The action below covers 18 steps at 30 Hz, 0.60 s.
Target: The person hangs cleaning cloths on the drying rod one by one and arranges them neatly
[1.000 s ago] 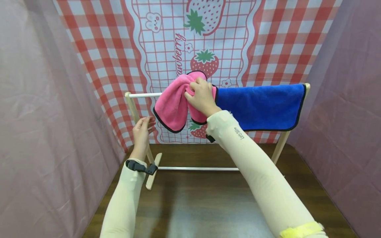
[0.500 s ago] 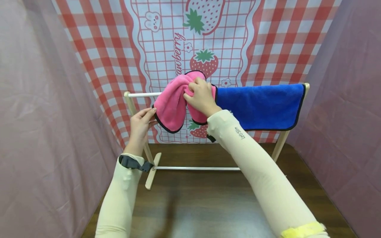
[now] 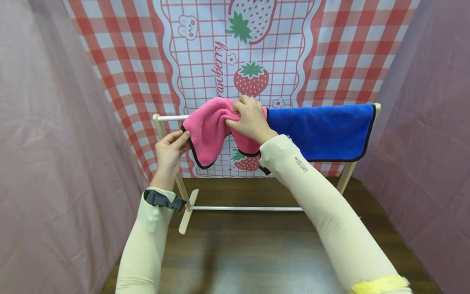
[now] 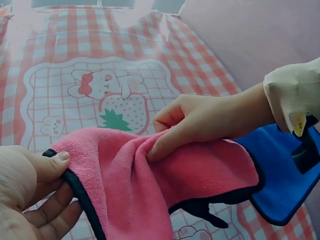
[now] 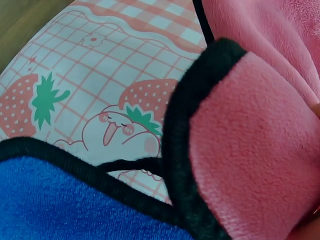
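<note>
A pink towel (image 3: 207, 134) with black edging hangs bunched over the top white bar of a wooden rack. My left hand (image 3: 169, 152) pinches its left edge between thumb and fingers, clearly seen in the left wrist view. Near the middle, my right hand (image 3: 251, 118) grips a gathered fold of the towel at bar height. A blue towel (image 3: 319, 132), also edged in black, drapes over the right part of the bar, just beside the pink one. In the right wrist view the pink towel's corner (image 5: 250, 135) fills the right side, and the hand is almost wholly hidden.
The rack's top bar (image 3: 170, 118) shows at the left, with a lower bar (image 3: 246, 208) near the brown table (image 3: 235, 253). A checked strawberry-print cloth (image 3: 121, 61) hangs behind. Pinkish curtains (image 3: 55, 143) flank both sides.
My left hand has come up to the pink towel, taken its left edge and drawn it leftward, spreading the fold. The right hand keeps its grip and has barely moved.
</note>
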Available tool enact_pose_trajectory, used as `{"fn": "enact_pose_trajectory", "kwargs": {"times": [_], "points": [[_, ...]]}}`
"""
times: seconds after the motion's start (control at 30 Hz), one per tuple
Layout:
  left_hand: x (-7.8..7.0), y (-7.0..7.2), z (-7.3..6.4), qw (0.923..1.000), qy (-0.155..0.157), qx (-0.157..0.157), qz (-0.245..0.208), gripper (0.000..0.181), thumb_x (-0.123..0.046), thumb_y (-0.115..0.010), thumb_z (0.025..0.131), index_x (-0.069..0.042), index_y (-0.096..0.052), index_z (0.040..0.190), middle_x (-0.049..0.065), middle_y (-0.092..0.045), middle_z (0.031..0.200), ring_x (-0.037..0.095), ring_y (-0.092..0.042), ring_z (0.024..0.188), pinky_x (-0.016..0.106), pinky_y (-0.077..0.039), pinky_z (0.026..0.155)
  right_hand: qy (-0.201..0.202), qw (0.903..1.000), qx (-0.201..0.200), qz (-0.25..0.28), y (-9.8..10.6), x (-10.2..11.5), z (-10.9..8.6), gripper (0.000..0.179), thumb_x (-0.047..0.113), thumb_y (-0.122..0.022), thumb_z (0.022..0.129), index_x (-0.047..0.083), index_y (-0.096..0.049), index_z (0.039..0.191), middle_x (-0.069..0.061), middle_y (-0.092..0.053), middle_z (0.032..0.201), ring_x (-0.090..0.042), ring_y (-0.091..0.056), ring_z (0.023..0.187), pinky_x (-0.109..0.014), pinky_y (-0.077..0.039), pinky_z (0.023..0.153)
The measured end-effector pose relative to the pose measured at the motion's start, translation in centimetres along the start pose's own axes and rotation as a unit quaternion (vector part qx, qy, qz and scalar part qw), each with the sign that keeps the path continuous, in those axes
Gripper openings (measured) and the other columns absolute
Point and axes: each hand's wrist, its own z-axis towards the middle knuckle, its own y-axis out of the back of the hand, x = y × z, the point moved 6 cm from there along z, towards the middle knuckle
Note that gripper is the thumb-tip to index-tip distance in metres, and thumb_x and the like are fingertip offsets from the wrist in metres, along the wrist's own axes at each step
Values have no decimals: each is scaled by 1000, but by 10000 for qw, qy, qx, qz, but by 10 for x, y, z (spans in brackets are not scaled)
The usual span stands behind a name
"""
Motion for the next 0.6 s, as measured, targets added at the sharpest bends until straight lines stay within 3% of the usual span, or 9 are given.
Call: {"fn": "enact_pose_trajectory", "kwargs": {"times": [0.37,0.6], "points": [[-8,-6,-2,9997,-206,-87,-137,30,5,-71,89,-19,-75,71,-1,-69,63,8,-63,54,20,-54,53,168,9987,440,-195,6,-3,-6,34,39,-77,86,10,-58,91,-11,-56,116,-31,-49,105,-48,-34,92],[-11,-9,-3,9997,-203,-29,-105,31,6,-70,89,-19,-74,71,-1,-70,65,8,-64,55,20,-55,55,302,9982,505,-110,7,-4,-11,39,42,-78,85,12,-64,107,-9,-57,120,-29,-48,114,-50,-32,100]]}}
